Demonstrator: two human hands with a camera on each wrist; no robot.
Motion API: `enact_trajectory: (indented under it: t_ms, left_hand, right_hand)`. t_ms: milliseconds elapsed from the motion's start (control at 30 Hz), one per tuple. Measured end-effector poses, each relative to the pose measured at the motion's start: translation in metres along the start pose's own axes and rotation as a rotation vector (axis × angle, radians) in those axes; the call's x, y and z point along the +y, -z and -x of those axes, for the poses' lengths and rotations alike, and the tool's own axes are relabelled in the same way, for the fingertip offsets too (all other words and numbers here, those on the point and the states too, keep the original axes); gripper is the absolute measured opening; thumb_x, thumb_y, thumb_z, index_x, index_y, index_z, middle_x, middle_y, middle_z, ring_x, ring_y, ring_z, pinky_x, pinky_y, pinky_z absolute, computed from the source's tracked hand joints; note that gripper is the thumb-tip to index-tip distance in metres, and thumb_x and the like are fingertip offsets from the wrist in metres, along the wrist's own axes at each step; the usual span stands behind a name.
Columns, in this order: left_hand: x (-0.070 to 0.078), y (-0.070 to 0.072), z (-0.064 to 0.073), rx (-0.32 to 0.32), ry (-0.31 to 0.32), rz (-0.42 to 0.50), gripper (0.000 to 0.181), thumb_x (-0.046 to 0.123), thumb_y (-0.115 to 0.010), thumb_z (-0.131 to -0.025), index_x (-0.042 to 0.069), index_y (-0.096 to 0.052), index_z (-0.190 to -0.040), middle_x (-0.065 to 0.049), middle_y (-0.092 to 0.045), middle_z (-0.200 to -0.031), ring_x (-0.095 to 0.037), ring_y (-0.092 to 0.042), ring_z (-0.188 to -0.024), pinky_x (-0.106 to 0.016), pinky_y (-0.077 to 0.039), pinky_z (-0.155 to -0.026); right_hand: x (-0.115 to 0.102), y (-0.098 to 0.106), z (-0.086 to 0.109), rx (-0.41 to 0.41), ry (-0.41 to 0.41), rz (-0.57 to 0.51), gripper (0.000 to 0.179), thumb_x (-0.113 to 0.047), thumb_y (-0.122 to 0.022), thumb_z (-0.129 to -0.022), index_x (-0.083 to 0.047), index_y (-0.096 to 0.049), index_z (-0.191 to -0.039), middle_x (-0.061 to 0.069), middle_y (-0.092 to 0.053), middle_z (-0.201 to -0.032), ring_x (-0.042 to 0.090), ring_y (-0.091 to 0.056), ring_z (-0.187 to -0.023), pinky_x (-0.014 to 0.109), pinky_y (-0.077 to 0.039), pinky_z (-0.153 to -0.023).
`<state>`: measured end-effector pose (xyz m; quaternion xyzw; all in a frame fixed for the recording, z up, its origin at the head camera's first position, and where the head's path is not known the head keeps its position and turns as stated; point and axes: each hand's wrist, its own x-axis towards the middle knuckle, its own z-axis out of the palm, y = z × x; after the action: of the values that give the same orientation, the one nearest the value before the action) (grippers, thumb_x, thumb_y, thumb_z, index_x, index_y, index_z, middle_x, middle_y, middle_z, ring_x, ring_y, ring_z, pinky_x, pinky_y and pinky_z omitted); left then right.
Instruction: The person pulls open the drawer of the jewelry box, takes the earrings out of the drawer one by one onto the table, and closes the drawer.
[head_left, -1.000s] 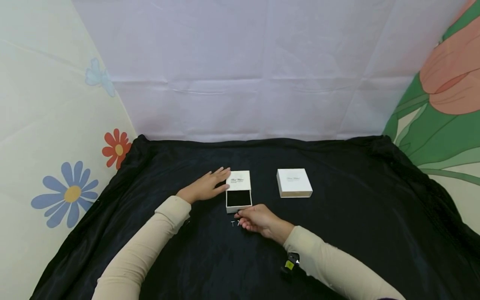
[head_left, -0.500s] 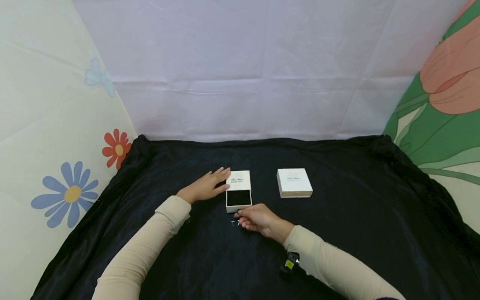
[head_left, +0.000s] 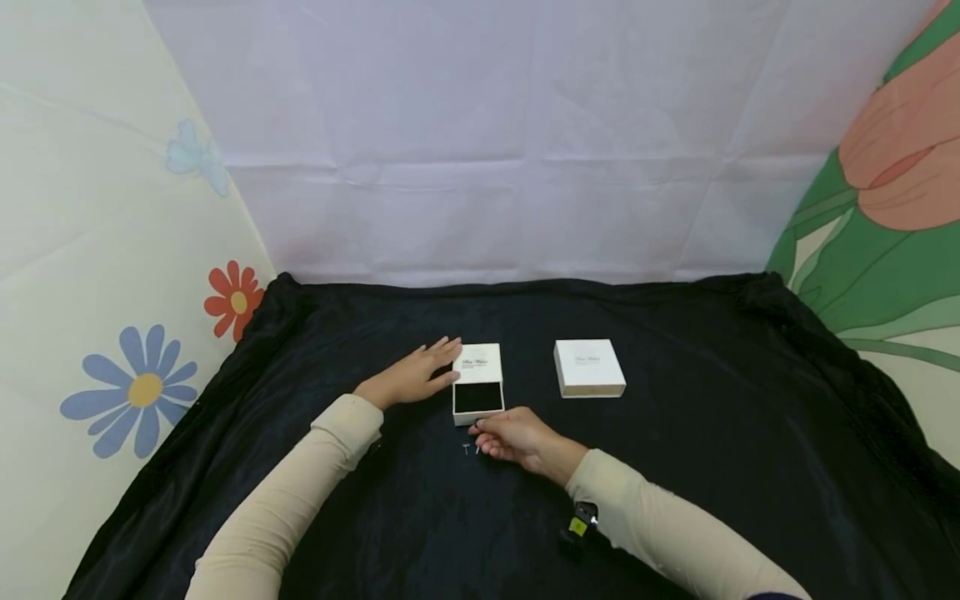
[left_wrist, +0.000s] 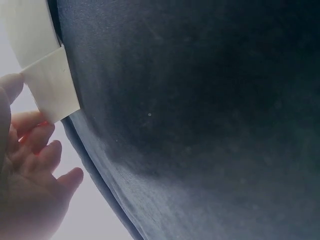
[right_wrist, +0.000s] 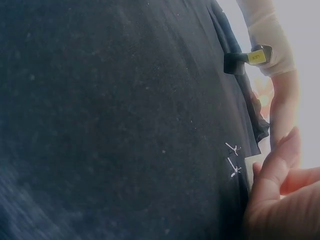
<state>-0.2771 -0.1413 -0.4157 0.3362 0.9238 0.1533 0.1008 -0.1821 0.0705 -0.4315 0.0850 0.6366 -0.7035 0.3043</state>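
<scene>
A white drawer box [head_left: 477, 362] with dark lettering lies slid apart, its black-lined tray [head_left: 477, 397] toward me. My left hand [head_left: 408, 377] rests against the sleeve's left side, fingers and thumb spread. In the left wrist view, thumb and fingertips touch the pale box [left_wrist: 52, 85]. At the tray's front edge, my right hand [head_left: 517, 437] has curled fingers, and thumb and forefinger pinch what looks like a small dark pull tab, mostly hidden. Two small silver pieces, perhaps stud earrings, lie on the cloth: one [head_left: 466, 448] left of my fingers, another [head_left: 477, 449] right beside them.
A second white box [head_left: 588, 367], closed, with faint lettering on top, stands to the right. Black cloth [head_left: 675, 467] covers the table. Behind it hangs a pale sheet [head_left: 487, 167], with flower-printed panels [head_left: 142, 233] at the sides.
</scene>
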Motion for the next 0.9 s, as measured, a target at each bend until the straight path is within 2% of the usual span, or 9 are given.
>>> enact_trajectory:
  t_ms: [400, 900]
  left_hand:
    - [0.000, -0.002, 0.001, 0.011, 0.001, 0.011, 0.064, 0.039, -0.046, -0.101, 0.004, -0.025, -0.151, -0.008, -0.019, -0.159, -0.032, -0.013, -0.146, -0.057, -0.014, -0.114]
    - [-0.001, -0.002, -0.001, 0.016, -0.003, 0.010, 0.063, 0.038, -0.046, -0.102, 0.005, -0.026, -0.151, -0.008, -0.020, -0.158, -0.032, -0.014, -0.146, -0.057, -0.015, -0.114]
  right_hand:
    - [-0.001, 0.000, -0.005, 0.030, 0.001, -0.013, 0.024, -0.006, -0.054, -0.097, 0.012, -0.065, -0.107, -0.002, -0.063, -0.059, 0.000, -0.057, -0.048, 0.012, -0.047, -0.049]
    - [-0.007, -0.002, -0.011, 0.030, 0.000, -0.096, 0.024, -0.003, -0.051, -0.097, 0.014, -0.063, -0.110, -0.002, -0.062, -0.057, 0.000, -0.057, -0.048, 0.013, -0.048, -0.049]
